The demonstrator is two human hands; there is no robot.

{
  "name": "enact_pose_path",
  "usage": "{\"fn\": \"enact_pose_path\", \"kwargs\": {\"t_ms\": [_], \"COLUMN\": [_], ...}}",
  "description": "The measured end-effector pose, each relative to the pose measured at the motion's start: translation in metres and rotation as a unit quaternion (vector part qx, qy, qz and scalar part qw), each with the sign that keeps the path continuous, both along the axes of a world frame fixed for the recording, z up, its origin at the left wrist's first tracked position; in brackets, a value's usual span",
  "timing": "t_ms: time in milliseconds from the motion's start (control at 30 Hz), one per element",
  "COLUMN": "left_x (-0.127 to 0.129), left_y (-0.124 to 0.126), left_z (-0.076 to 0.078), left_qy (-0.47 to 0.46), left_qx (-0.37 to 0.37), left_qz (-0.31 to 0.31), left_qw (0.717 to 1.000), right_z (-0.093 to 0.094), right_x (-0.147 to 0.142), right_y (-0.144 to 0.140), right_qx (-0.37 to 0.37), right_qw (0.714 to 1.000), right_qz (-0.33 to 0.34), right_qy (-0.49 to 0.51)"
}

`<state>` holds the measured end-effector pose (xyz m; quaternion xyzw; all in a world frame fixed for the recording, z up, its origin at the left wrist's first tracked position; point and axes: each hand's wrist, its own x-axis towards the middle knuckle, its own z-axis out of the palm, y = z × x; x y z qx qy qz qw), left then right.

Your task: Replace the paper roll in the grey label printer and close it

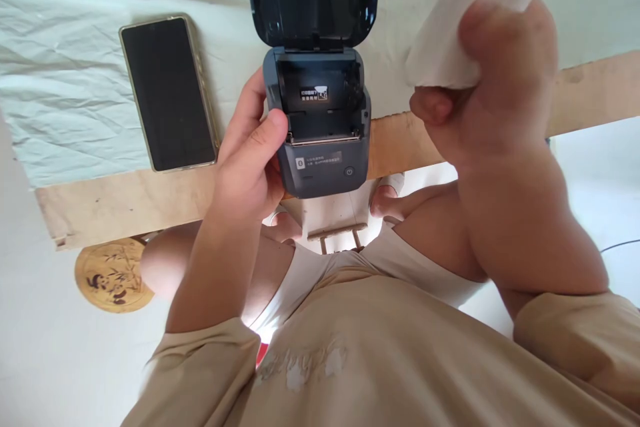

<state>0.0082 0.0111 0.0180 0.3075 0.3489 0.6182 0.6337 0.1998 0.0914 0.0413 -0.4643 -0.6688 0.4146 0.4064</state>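
Note:
My left hand grips the left side of a dark grey label printer, thumb near its front edge. The printer's glossy black lid is swung fully back, and the bay inside shows a small printed sticker but no roll. A power button sits at the lower right of its front face. Off to the right, my right hand is closed round white paper, which looks like a loose strip or roll of labels. That hand is somewhat blurred, and part of the paper is hidden behind its fingers.
A smartphone in a clear case lies on the pale cloth, left of the printer. The table's bare wooden edge runs across in front of my legs. A round wooden stool top with a panda picture stands at lower left.

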Motion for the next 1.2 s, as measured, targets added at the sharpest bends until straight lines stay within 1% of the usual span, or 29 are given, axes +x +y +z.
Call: {"fn": "enact_pose_path", "kwargs": {"t_ms": [67,100,133,167,233,300,333,400,533,633,700,833,933,1033,1100,1200], "left_x": [0.000,-0.001,-0.001,-0.001,-0.002,-0.003,-0.003,-0.003,-0.003,-0.004,-0.004,-0.003,-0.004,-0.005,-0.006,-0.007], "left_y": [0.000,0.000,0.000,0.000,0.000,0.000,0.000,0.000,0.000,0.000,-0.001,-0.002,-0.002,-0.002,-0.002,-0.002], "left_z": [0.000,0.000,0.000,0.000,-0.001,-0.001,-0.002,-0.002,-0.002,-0.001,0.000,0.002,0.002,0.001,0.000,0.000], "left_qy": [0.001,-0.001,-0.006,-0.010,-0.012,-0.007,-0.004,0.002,0.013,0.016,0.018,0.026,0.035,0.037,0.045,0.061], "left_qx": [0.000,0.001,0.004,0.008,0.009,0.009,0.008,0.009,0.003,-0.010,-0.017,-0.022,-0.027,-0.020,-0.021,-0.023], "left_qz": [-0.005,-0.007,-0.010,-0.012,-0.015,-0.019,-0.020,-0.019,-0.015,-0.017,-0.017,-0.019,-0.025,-0.024,-0.025,-0.033], "left_qw": [1.000,1.000,1.000,1.000,1.000,1.000,1.000,1.000,1.000,1.000,1.000,0.999,0.999,0.999,0.998,0.997], "right_z": [-0.004,-0.006,-0.007,-0.007,-0.010,-0.013,-0.014,-0.017,-0.018,-0.019,-0.019,-0.022,-0.023,-0.017,-0.011,0.000], "right_x": [-0.001,0.000,0.000,0.002,0.005,0.009,0.011,0.013,0.014,0.013,0.012,0.011,0.012,0.014,0.019,0.033], "right_y": [-0.004,-0.006,-0.008,-0.008,-0.008,-0.005,-0.004,-0.002,-0.002,-0.003,-0.003,-0.002,-0.003,-0.004,-0.003,0.004], "right_qx": [-0.010,-0.009,0.002,0.021,0.079,0.132,0.144,0.143,0.142,0.172,0.188,0.201,0.199,0.200,0.223,0.281], "right_qw": [0.998,0.998,0.999,0.999,0.994,0.972,0.962,0.955,0.950,0.944,0.942,0.942,0.945,0.949,0.952,0.947], "right_qz": [-0.022,-0.013,0.003,0.012,0.009,0.002,0.004,0.012,0.010,0.021,0.013,-0.006,0.007,0.016,0.000,-0.070], "right_qy": [0.060,0.068,0.051,0.022,-0.081,-0.196,-0.233,-0.258,-0.278,-0.281,-0.277,-0.269,-0.260,-0.244,-0.210,-0.143]}}
